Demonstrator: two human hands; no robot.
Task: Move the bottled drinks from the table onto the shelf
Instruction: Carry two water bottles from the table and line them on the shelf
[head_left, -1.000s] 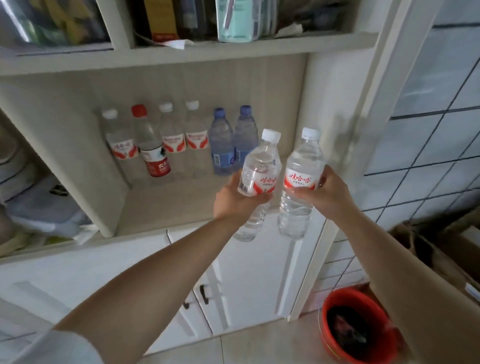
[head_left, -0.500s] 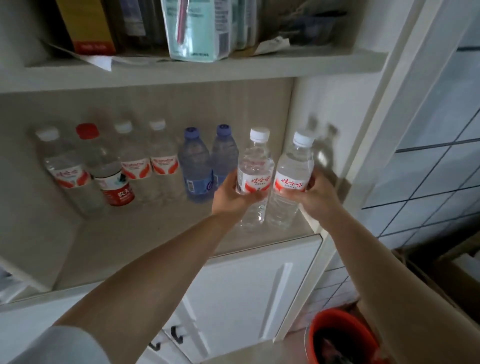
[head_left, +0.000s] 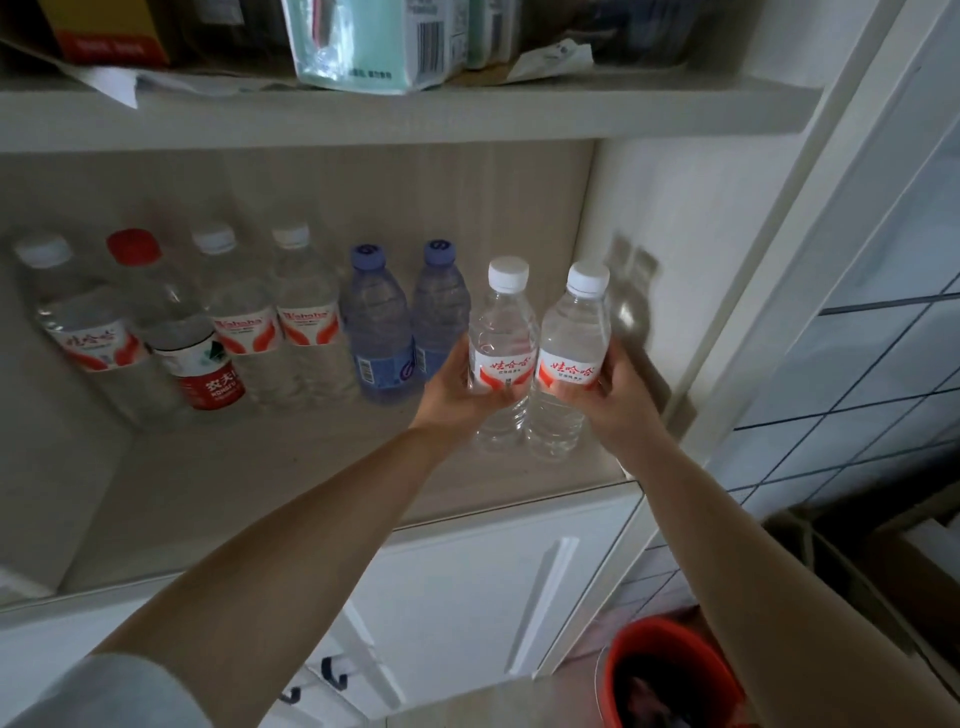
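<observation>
My left hand grips a clear water bottle with a white cap and red label. Beside it, my right hand grips a second, matching water bottle. Both bottles stand upright, side by side, on or just above the right part of the wooden shelf. Along the shelf's back stands a row of bottles: a white-capped one, a red-capped one, two more white-capped ones, and two blue bottles.
The shelf's right side wall is close to my right hand. An upper shelf board carries boxes and packets. White cabinet doors lie below. A red bucket sits on the floor at lower right.
Both hands have carried the two bottles forward from in front of the cabinet into the shelf opening and lowered them at the right end of the row.
</observation>
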